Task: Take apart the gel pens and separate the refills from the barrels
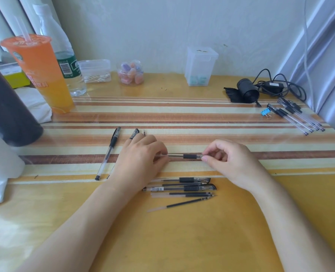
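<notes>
Your left hand (141,161) lies knuckles-up on the striped table (202,114), fingers curled shut around the clear rear end of a gel pen (184,156) held level between both hands. Your right hand (231,163) pinches the pen's tip end between thumb and forefinger, the other fingers loosely bent. Just beneath, loose refills (190,195) and barrels (184,184) lie together; one barrel carries a barcode sticker, its print probably too small to read.

Left hand (141,160) and right hand (229,161) face each other, fingers (205,158) pinched.
</notes>
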